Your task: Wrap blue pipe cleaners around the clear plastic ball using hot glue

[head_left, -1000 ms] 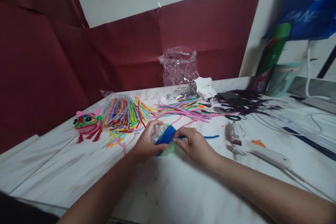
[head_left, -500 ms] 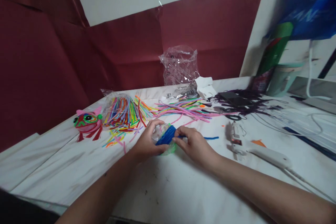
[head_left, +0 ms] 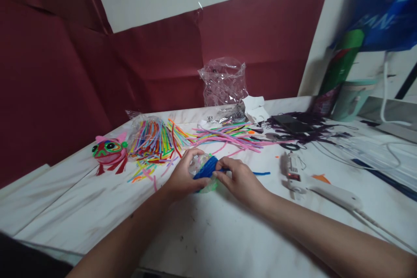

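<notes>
My left hand (head_left: 183, 174) grips a small rounded piece of clear plastic (head_left: 197, 163) with green at its edges; its exact kind I cannot make out. Blue pipe cleaner rows (head_left: 207, 167) run side by side across it in a band. Thumb and fingers of my right hand (head_left: 240, 179) pinch a blue pipe cleaner (head_left: 262, 173) against the band's right side, and its loose end sticks out to the right beyond the knuckles. Fingers hide part of the plastic piece.
Left stands a red frog-like figure (head_left: 110, 153). Behind my hands lie bagged pipe cleaners (head_left: 153, 137), loose pink strands (head_left: 234, 140) and a clear plastic bag (head_left: 224, 82). To the right are a white glue gun (head_left: 335, 195) with its cord, scissors (head_left: 289, 147), a phone (head_left: 291, 124) and a green cup (head_left: 355, 100).
Almost nothing differs. The right fingers have shifted very slightly left along the blue band, and the loose end of the pipe cleaner has moved slightly. Both hands keep their hold.
</notes>
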{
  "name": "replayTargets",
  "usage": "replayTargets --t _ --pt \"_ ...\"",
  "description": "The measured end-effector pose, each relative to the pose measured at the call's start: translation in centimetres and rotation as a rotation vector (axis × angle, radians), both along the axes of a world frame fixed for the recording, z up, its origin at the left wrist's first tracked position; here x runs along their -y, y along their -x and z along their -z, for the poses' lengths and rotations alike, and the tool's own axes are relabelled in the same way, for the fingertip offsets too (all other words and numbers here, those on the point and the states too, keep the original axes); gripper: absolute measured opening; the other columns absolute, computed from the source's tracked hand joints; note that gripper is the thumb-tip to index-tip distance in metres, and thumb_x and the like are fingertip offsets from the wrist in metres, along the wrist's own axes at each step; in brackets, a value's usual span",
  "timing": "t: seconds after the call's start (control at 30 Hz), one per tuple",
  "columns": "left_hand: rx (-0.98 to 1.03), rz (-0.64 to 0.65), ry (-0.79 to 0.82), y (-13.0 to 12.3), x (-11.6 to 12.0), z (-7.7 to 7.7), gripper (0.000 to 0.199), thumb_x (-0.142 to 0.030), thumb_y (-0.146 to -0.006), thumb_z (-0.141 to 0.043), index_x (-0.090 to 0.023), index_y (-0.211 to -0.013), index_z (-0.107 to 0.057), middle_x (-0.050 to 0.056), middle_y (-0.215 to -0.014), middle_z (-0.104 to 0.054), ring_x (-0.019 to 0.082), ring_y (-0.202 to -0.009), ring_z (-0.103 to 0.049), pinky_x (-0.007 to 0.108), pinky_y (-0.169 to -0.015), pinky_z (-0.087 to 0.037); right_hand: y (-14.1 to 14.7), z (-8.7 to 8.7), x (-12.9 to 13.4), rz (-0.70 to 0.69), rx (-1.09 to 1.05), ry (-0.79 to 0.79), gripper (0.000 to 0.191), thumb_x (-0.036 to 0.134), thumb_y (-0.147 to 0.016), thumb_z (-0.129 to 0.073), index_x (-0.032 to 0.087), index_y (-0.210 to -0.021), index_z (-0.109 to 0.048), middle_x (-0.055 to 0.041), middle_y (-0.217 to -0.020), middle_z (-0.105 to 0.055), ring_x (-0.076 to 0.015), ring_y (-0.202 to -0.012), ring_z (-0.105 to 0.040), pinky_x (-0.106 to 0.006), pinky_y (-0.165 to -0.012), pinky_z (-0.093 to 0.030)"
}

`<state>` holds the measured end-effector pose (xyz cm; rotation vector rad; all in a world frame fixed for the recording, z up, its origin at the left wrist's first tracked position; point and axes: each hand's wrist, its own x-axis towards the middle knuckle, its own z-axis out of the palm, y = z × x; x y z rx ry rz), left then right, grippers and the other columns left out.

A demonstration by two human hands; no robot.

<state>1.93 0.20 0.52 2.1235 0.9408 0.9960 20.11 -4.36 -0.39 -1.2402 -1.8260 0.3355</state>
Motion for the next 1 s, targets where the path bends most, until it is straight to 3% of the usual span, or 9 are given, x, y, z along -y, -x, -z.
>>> replayTargets --t 0.2,0.4,0.7,1.0 --pt "0.041 0.004 0.127 0.44 -0.23 0.09 0.065 -0.039 -0.059 -0.076 -0.022 -0.114 -0.046 0.007 -0.118 -0.051 0.028 -0.111 -0.050 0.038 -0.093 -0.040 -0.18 0.51 0.01 0.017 0.024 -0.035 0.009 0.013 -0.079 -0.059 0.020 -0.075 -0.061 -0.0033 -0.078 -0.070 -0.0201 -0.077 -0.062 -0.031 -0.073 -0.044" --pt "0.047 0.012 0.104 0.34 -0.26 0.14 0.064 -0.038 -0.059 -0.076 -0.022 -0.114 -0.047 0.007 -0.118 -0.050 0.028 -0.112 -0.049 0.037 -0.094 -0.039 -0.20 0.53 -0.04 0.013 0.021 -0.055 0.010 0.013 -0.079 -0.058 0.020 -0.073 -0.061 -0.0031 -0.075 -0.069 -0.0199 -0.073 -0.062 -0.031 -0.071 -0.044" --pt "0.048 0.024 0.147 0.44 -0.23 0.17 0.067 -0.032 -0.059 -0.077 -0.022 -0.117 -0.045 0.008 -0.121 -0.049 0.029 -0.113 -0.050 0.038 -0.093 -0.040 -0.07 0.05 0.09 -0.025 -0.127 0.101 0.008 0.015 -0.079 -0.057 0.019 -0.071 -0.059 -0.0022 -0.072 -0.068 -0.0174 -0.068 -0.061 -0.027 -0.064 -0.044" --pt "-0.030 0.064 0.115 0.67 -0.36 -0.39 0.064 -0.031 -0.060 -0.077 -0.024 -0.116 -0.048 0.007 -0.122 -0.050 0.029 -0.116 -0.048 0.039 -0.095 -0.038 -0.11 0.39 -0.04 -0.026 -0.121 0.085 0.011 0.015 -0.078 -0.056 0.019 -0.068 -0.056 0.0004 -0.065 -0.063 -0.0150 -0.062 -0.056 -0.025 -0.059 -0.041"
